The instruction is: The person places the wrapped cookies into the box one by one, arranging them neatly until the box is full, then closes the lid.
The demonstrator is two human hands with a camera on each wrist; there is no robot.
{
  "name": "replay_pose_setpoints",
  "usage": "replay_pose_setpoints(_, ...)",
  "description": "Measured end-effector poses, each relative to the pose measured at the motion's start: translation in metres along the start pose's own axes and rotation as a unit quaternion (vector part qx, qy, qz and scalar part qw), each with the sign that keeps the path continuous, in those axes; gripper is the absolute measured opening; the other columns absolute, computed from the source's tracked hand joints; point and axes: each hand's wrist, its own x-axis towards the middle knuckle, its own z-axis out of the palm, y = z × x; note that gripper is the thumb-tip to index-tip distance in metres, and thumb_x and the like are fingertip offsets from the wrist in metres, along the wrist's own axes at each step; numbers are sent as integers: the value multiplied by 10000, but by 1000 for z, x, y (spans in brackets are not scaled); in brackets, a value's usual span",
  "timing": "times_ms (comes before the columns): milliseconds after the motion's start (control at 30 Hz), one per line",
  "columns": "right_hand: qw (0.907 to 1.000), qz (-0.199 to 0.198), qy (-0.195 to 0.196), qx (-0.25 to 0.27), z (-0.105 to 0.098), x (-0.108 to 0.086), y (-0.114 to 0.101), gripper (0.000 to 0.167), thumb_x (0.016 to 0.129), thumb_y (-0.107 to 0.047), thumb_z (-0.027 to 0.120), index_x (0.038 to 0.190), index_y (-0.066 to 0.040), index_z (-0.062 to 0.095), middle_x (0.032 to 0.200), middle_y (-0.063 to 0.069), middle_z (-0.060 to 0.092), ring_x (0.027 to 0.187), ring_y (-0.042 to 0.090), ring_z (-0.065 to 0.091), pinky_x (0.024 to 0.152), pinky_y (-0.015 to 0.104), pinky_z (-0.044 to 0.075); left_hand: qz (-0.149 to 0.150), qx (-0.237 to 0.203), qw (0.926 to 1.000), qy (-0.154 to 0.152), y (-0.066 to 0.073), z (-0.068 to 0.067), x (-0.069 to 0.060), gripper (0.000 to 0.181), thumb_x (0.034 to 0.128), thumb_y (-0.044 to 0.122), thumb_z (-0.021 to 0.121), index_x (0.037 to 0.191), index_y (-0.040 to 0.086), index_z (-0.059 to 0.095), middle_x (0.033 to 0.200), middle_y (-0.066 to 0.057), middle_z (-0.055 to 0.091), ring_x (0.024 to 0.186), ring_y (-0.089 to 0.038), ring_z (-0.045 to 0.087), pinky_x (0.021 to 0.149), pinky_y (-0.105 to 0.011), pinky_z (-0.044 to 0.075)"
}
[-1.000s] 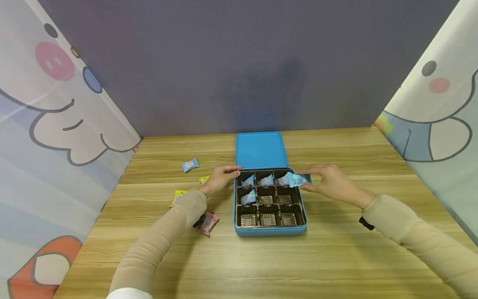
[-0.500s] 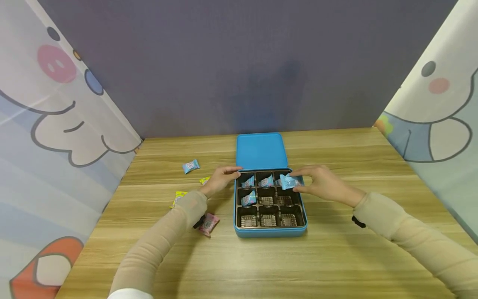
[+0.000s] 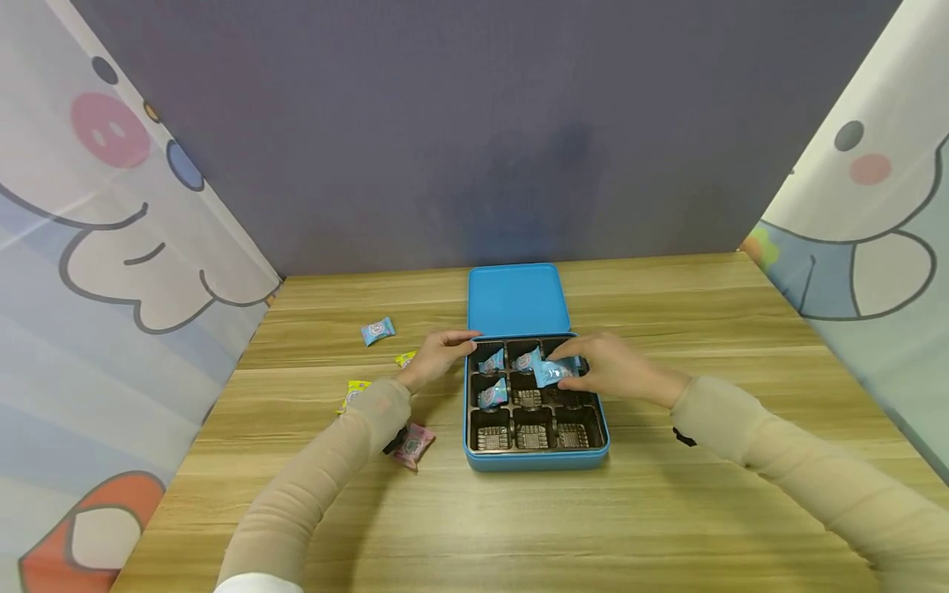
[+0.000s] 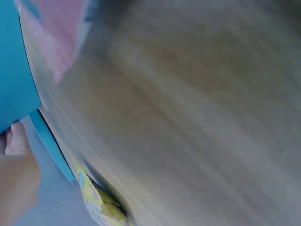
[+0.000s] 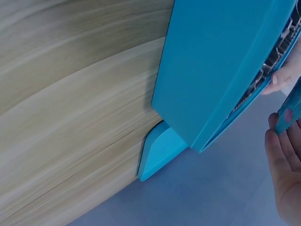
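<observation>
A blue tin box point(image 3: 537, 463) with a dark divided insert stands on the table, its lid point(image 3: 516, 298) folded back. My left hand point(image 3: 437, 358) holds the box's far left corner, thumb at the rim. Between thumb and fingers, my right hand point(image 3: 611, 367) pinches a blue wrapped candy point(image 3: 552, 372) above the insert's middle and right columns. Blue candies lie in the far left point(image 3: 493, 362), far middle point(image 3: 525, 361) and middle left point(image 3: 493, 394) compartments. My right hand and its candy cover the far right compartment. In the right wrist view, the held candy point(image 5: 289, 113) sits at the fingertips.
Left of the box lie a blue candy point(image 3: 378, 331), a yellow candy point(image 3: 356, 392), another yellow candy point(image 3: 404, 359) partly behind my left hand, and a pink candy point(image 3: 415, 445) by my left wrist. A grey panel point(image 3: 489, 132) rises behind the wooden table point(image 3: 504, 535).
My right hand has carried the blue candy leftward from the box's right edge to above the insert, covering the far right compartment. My left hand has stayed at its corner.
</observation>
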Motion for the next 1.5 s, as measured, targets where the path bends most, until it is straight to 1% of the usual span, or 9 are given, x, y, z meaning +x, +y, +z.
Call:
replay_pose_setpoints(167, 9996, 5, -279, 29, 8, 7, -4, 358, 787, -212, 723, 1098, -47, 660, 1102, 110, 658, 1005, 260, 624, 865, 420, 501, 0, 14, 10000, 23, 0, 0, -1, 348, 925, 252, 555, 1255, 141, 579, 1323, -66, 523, 1203, -246, 498, 1008, -391, 411)
replay_pose_setpoints(300, 9987, 112, -479, 119, 12, 11, -7, 364, 796, -223, 716, 1114, -59, 654, 1122, 98, 650, 1037, 259, 608, 882, 419, 493, 1, 51, 10000, 44, 0, 0, -1, 354, 924, 254, 557, 1259, 140, 576, 1321, -60, 525, 1202, -241, 498, 1007, -389, 412)
replay_pose_setpoints(400, 9982, 91, -587, 86, 14, 13, -11, 363, 797, -239, 715, 1114, -72, 656, 1127, 84, 648, 1030, 244, 612, 873, 400, 501, 30, 45, 10000, 38, -1, 0, 1, 358, 922, 260, 558, 1259, 141, 576, 1324, -55, 523, 1201, -239, 499, 1007, -388, 412)
replay_pose_setpoints(567, 9978, -11, -660, 55, 16, 15, -16, 353, 801, -233, 711, 1105, -60, 661, 1123, 96, 648, 993, 235, 629, 836, 383, 521, 35, 77, 10000, 24, 0, -1, 1, 356, 921, 262, 559, 1255, 139, 580, 1324, -52, 524, 1205, -238, 494, 1009, -393, 408)
replay_pose_setpoints(700, 9976, 33, -684, 41, 19, 16, -18, 345, 798, -217, 715, 1096, -50, 664, 1116, 100, 652, 981, 229, 635, 832, 378, 525, 14, 89, 10000, 10, 0, -1, 1, 354, 924, 260, 555, 1257, 143, 578, 1320, -51, 528, 1202, -237, 498, 1005, -393, 413)
replay_pose_setpoints(933, 9966, -75, -764, -304, 24, 21, -20, 336, 791, -214, 720, 1079, -47, 674, 1083, 91, 668, 1007, 232, 625, 858, 405, 508, -4, 78, 10000, 16, -1, -1, 1, 340, 921, 262, 559, 1244, 162, 589, 1302, -36, 543, 1190, -217, 509, 1005, -380, 413)
replay_pose_setpoints(1167, 9923, -487, -836, -767, 26, 24, -28, 296, 780, -132, 722, 1050, -16, 680, 1051, 116, 671, 982, 241, 633, 812, 378, 532, 36, 94, 9999, 3, -1, -1, 2, 337, 920, 265, 561, 1240, 165, 592, 1312, -36, 534, 1188, -221, 510, 994, -375, 425)
replay_pose_setpoints(1267, 9906, -573, -805, -945, 28, 26, -30, 286, 780, -144, 723, 1036, -22, 685, 1037, 108, 677, 960, 230, 642, 793, 367, 540, 52, 85, 10000, -7, -2, -1, 2, 340, 922, 261, 558, 1244, 157, 589, 1313, -42, 533, 1188, -223, 510, 993, -371, 426)
replay_pose_setpoints(1500, 9891, -647, -813, -1039, 32, 29, -32, 270, 795, -147, 706, 1028, -11, 684, 1025, 114, 679, 928, 230, 650, 774, 350, 545, 34, 96, 9999, 13, -2, -1, 2, 336, 923, 263, 556, 1242, 164, 590, 1315, -33, 531, 1194, -218, 504, 997, -376, 421)
